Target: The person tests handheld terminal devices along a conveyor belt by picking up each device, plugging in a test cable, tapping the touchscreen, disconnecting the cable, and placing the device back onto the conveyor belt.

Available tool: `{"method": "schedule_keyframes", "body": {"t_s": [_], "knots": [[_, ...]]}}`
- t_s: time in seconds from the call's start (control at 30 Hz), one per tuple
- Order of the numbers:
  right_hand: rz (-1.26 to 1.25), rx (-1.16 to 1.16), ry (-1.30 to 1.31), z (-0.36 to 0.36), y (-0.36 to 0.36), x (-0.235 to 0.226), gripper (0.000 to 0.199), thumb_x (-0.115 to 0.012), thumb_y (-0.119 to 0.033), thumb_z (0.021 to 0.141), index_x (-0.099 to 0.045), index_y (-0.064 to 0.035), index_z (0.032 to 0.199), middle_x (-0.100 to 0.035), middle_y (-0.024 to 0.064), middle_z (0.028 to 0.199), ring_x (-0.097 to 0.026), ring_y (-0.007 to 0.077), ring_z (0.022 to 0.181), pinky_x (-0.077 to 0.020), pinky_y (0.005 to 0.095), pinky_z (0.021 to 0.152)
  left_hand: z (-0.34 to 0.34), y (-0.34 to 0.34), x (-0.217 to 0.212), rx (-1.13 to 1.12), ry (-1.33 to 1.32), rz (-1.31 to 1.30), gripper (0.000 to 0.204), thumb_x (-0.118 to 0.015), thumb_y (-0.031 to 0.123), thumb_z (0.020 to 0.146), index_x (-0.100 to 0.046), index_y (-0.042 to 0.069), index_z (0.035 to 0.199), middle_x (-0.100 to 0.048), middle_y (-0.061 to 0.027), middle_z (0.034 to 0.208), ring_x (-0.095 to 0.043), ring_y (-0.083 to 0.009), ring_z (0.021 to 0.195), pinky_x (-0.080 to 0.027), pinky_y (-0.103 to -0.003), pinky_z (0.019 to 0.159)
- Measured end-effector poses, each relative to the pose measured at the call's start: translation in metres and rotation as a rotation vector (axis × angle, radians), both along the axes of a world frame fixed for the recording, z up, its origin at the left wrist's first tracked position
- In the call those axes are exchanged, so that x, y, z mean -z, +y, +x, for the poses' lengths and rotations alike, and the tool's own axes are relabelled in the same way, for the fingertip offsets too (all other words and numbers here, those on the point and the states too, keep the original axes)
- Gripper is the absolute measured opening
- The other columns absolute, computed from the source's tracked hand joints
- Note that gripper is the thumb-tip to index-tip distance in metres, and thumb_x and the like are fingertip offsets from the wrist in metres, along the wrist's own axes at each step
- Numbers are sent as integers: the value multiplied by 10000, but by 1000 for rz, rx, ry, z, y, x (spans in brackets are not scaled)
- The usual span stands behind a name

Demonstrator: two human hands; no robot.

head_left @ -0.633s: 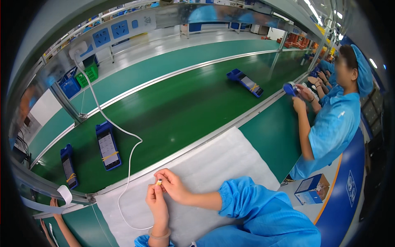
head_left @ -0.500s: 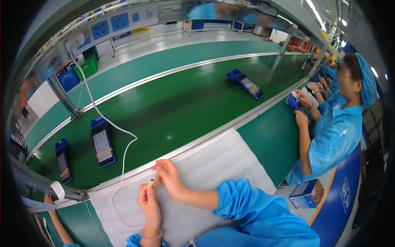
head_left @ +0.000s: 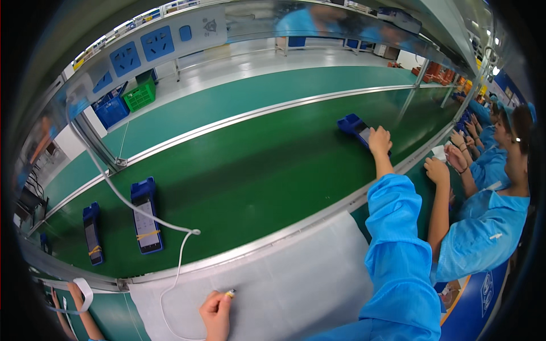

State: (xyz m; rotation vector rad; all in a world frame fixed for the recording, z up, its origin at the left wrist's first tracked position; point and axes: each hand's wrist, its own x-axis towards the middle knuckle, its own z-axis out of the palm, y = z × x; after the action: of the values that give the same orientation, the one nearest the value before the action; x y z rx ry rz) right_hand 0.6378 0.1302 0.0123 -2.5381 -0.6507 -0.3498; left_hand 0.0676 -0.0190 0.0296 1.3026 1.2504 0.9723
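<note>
My left hand [head_left: 215, 311] is closed over the pale mat [head_left: 296, 273], pinching a small plug [head_left: 230, 293] with a yellow band and a metal tip. A white cable [head_left: 177, 273] runs down past the belt's edge and passes under that hand; it looks like the plug's own cable, but the join is hidden. Far to the right, my right hand [head_left: 380, 140] is stretched over the green belt [head_left: 256, 187]. Its fingers are curled on a blue handheld terminal [head_left: 354, 125] with a dark screen, covering most of its lower half.
Two blue terminals, one nearer [head_left: 149, 221] and one farther left [head_left: 92, 234], lie on the belt with yellow bands around them. A power strip [head_left: 133, 54] hangs above. Co-workers sit at right; one person's hand [head_left: 437, 170] is near my right arm. Another person's arm [head_left: 85, 312] shows at lower left.
My right hand has left the plug beside my left hand and reached out right to the terminal on the belt. The left hand keeps the plug, lower in view. The view has shifted.
</note>
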Motion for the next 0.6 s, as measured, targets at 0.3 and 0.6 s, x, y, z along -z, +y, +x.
{"method": "schedule_keyframes", "body": {"t_s": [0.3,0.6], "knots": [[-146,-291,468,71,-12,11,412,-622,-352,736,-611,27,897,-620,169,927,-590,304,857,-429,419,757,0,2,3,-14,-32,10,83,-564,64,827,-615,2,807,-495,28,696,-388,-55,603,-314,-187,530],[264,-620,375,-138,-37,-35,251,-631,-225,753,-580,12,821,-605,110,742,-582,207,716,-441,320,655,6,4,7,37,-34,-31,149,-615,124,802,-635,-20,839,-540,-9,652,-429,-47,592,-348,-176,516]]}}
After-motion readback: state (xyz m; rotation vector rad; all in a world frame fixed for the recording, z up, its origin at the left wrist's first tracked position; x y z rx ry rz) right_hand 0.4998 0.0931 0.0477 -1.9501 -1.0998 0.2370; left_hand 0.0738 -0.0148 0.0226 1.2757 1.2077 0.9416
